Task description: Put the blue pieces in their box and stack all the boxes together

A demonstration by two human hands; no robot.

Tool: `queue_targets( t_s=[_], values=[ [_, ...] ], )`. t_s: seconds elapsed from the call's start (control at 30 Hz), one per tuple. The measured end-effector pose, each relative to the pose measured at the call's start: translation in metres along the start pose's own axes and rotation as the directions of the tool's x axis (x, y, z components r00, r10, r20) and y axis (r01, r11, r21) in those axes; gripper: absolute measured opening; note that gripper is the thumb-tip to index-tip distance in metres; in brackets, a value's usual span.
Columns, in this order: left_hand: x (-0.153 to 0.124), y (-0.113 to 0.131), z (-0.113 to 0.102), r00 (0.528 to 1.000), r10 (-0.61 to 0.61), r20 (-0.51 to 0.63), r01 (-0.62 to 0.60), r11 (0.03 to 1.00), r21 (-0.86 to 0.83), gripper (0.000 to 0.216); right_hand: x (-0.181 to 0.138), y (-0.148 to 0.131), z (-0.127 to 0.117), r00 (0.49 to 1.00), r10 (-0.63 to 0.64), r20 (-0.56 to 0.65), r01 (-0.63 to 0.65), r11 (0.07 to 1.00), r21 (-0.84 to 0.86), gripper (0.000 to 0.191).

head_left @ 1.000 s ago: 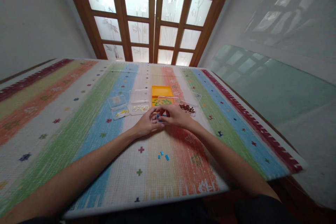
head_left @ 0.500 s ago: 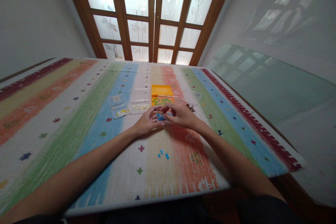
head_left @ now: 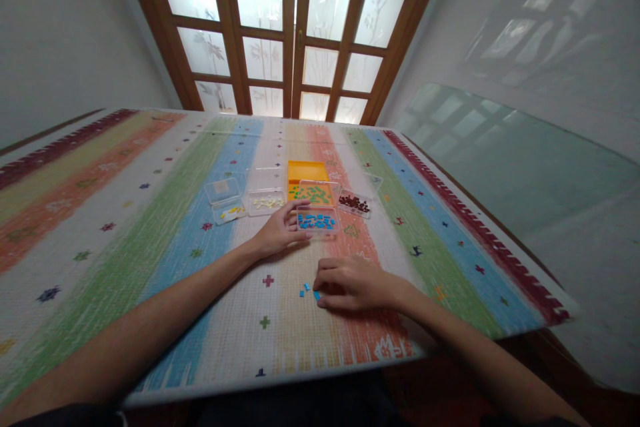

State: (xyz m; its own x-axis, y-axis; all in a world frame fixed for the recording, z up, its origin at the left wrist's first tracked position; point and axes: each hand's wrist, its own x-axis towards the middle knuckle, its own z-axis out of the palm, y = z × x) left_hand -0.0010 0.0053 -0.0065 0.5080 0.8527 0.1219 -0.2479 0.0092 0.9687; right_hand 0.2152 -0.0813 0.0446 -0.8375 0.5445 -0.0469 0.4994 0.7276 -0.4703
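My left hand (head_left: pixel 280 230) is closed on the left side of a clear plastic box (head_left: pixel 320 233), its fingers at the back corner and its thumb at the front. Many small blue toy bricks (head_left: pixel 317 221) lie inside that box. Nearer me on the cloth, my right hand (head_left: pixel 350 283) has its fingertips and thumb drawn together over a loose blue brick (head_left: pixel 317 295), partly hidden by the fingers. Two more loose blue bricks (head_left: pixel 304 289) lie just left of those fingertips.
Behind the blue box stands an open orange box (head_left: pixel 307 171) with green pieces. Clear boxes hold yellow pieces (head_left: pixel 233 213), cream pieces (head_left: pixel 269 203) and dark brown pieces (head_left: pixel 354 202). A striped cloth (head_left: pixel 220 320) covers the table; its front edge is close to me.
My right hand has moved from above the blue box toward me, down to the loose bricks on the cloth. My left hand stays at the box.
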Motion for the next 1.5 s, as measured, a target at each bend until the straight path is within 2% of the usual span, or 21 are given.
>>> queue_targets(
  t_s=[0.17, 0.27, 0.37, 0.43, 0.67, 0.87, 1.13, 1.3, 1.5],
  values=[
    [0.0, 0.002, 0.0, 1.0, -0.021, -0.019, 0.021, 1.0, 0.008, 0.07, -0.002, 0.003, -0.003, 0.998, -0.037, -0.046, 0.036, 0.999, -0.008, 0.011],
    [0.0, 0.002, 0.001, 0.999, -0.038, -0.022, 0.038, 0.999, -0.001, 0.072, 0.001, 0.01, -0.018, 0.984, -0.047, -0.175, 0.049, 0.999, 0.009, 0.015],
    [0.0, 0.002, 0.0, 0.999, -0.04, -0.013, 0.04, 0.999, -0.007, 0.072, 0.009, 0.023, -0.036, 0.95, 0.008, -0.312, 0.008, 0.999, 0.05, 0.017],
    [0.0, 0.001, 0.0, 0.999, -0.035, -0.008, 0.035, 0.999, -0.009, 0.071, 0.016, 0.033, -0.047, 0.935, 0.042, -0.352, -0.019, 0.998, 0.067, 0.017],
    [0.001, -0.001, -0.001, 1.0, 0.0, 0.02, 0.001, 1.0, -0.025, 0.071, 0.046, 0.063, -0.065, 0.984, 0.108, -0.142, -0.079, 0.978, 0.193, 0.022],
    [0.002, -0.002, -0.001, 1.0, -0.007, 0.007, 0.007, 1.0, -0.016, 0.072, 0.057, 0.075, -0.067, 0.999, 0.044, 0.002, -0.043, 0.972, 0.231, 0.03],
    [0.001, 0.0, 0.001, 1.0, -0.031, 0.006, 0.031, 0.999, -0.023, 0.073, 0.052, 0.071, -0.069, 0.998, 0.066, -0.004, -0.063, 0.971, 0.232, 0.043],
    [0.001, 0.0, 0.0, 1.0, -0.028, -0.001, 0.028, 0.999, -0.03, 0.073, 0.051, 0.063, -0.07, 0.998, 0.05, -0.041, -0.043, 0.984, 0.172, 0.032],
    [0.001, -0.001, -0.001, 0.999, -0.037, 0.008, 0.038, 0.998, -0.046, 0.072, 0.06, 0.057, -0.068, 0.995, 0.095, -0.009, -0.094, 0.995, 0.035, 0.026]
  ],
)
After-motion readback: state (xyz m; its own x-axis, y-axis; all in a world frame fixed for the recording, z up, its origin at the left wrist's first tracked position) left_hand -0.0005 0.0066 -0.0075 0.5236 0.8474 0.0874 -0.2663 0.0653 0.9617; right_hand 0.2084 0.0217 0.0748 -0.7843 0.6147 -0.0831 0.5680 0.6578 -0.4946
